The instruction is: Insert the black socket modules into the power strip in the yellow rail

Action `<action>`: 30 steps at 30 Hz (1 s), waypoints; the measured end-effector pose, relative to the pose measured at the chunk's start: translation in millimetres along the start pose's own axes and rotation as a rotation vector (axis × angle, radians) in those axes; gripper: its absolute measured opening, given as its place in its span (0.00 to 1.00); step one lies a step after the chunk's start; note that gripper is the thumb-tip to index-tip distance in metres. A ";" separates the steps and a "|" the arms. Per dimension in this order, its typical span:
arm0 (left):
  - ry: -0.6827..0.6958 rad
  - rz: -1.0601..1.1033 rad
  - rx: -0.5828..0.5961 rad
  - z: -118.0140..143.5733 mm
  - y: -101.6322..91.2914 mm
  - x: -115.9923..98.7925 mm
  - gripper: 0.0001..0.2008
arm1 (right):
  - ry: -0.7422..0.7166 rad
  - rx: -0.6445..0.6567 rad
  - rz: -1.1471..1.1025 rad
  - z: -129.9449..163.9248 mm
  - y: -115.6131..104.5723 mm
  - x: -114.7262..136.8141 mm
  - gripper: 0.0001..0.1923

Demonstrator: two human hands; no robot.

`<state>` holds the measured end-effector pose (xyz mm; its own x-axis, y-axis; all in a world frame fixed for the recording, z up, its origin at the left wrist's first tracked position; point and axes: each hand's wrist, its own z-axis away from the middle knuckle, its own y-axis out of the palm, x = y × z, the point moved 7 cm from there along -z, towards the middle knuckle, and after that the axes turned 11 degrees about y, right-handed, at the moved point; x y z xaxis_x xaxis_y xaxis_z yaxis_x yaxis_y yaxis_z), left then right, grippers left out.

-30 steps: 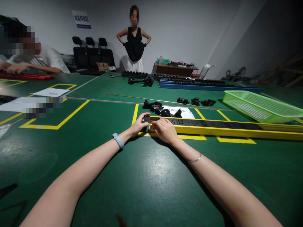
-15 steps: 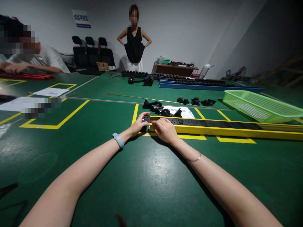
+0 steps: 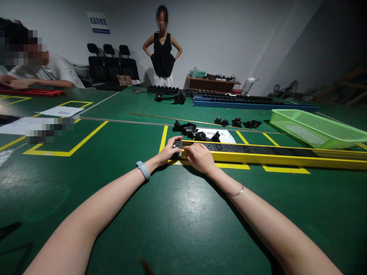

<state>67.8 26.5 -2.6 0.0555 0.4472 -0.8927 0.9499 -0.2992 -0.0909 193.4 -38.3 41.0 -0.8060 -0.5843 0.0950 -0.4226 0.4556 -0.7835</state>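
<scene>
Black end piece between both hands, touching.

Loose sockets lie behind the rail; basket sits far right.

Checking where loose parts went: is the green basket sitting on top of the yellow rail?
No. The green basket rests on the table behind the yellow rail, apart from it.

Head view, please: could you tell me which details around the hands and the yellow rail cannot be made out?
- Black end piece: its join to the yellow rail is hidden by the left hand and right hand.
- Rail's far end: cut off by the right edge.
- White sheet: print too small to read.
- Small black parts: too small to identify.
</scene>
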 end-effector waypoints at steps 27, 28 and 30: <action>0.021 0.214 0.074 -2.7 11.8 -6.8 0.32 | 0.088 -0.224 -0.158 5.1 -12.5 -10.6 0.13; 0.019 0.212 0.085 -2.7 12.5 -7.2 0.32 | 0.087 -0.223 -0.155 5.0 -12.6 -10.5 0.13; 0.014 0.205 0.105 -2.7 13.7 -7.4 0.32 | 0.086 -0.223 -0.153 5.0 -12.6 -10.6 0.13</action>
<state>81.2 21.5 4.0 0.2487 0.3798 -0.8910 0.8812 -0.4706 0.0454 209.3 -41.2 46.8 -0.7539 -0.6027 0.2614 -0.6152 0.5082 -0.6027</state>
